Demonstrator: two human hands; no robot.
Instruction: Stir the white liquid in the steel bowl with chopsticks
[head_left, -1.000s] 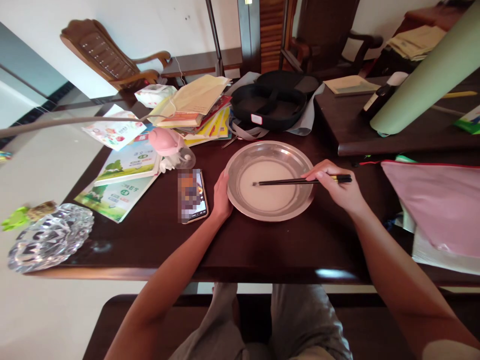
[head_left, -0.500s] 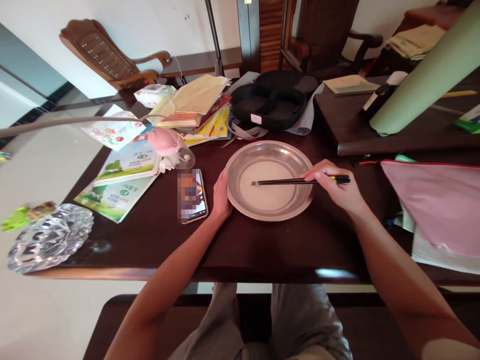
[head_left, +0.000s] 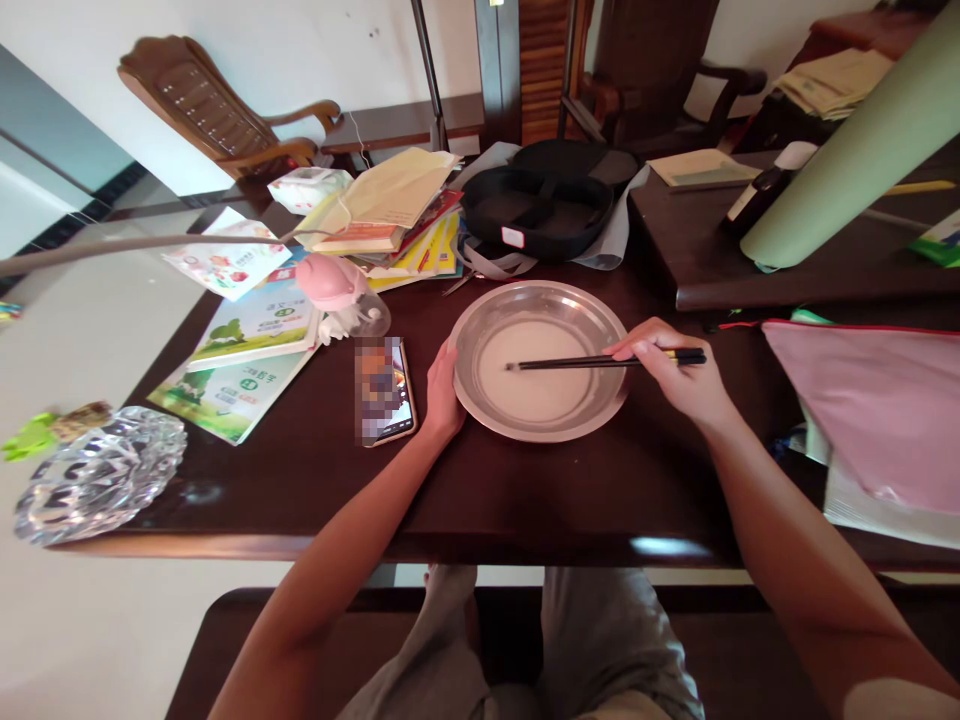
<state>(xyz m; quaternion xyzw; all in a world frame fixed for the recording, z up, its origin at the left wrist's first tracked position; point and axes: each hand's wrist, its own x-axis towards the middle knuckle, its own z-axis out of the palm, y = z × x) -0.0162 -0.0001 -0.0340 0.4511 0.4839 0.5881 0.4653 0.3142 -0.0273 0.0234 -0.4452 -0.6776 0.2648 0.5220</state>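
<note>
A round, shallow metal basin (head_left: 540, 429) sits on the dark table, with cloudy whitish liquid (head_left: 536, 393) in its bottom. My left hand (head_left: 445, 392) grips the basin's left rim; some of its fingers are hidden beneath the edge. From the right, my right hand (head_left: 670, 368) pinches a pair of black chopsticks (head_left: 570, 363) with gold bands near their thick ends. Their tips reach into the liquid, left of the basin's middle, where a small dark spot shows. A phone (head_left: 401, 390) with a lit screen lies just left of my left hand.
Left of the phone are a pink-lidded bottle (head_left: 330, 282), booklets (head_left: 251, 330) and a cut-glass dish (head_left: 105, 475). Behind the basin stand stacked books (head_left: 390, 205) and a black case (head_left: 540, 215). A pink pouch (head_left: 877, 410) and a tall green cylinder (head_left: 847, 150) are at right.
My right hand has shifted slightly to the right with the chopsticks, and their tips have moved a little the same way. My left hand and the basin stay in place.
</note>
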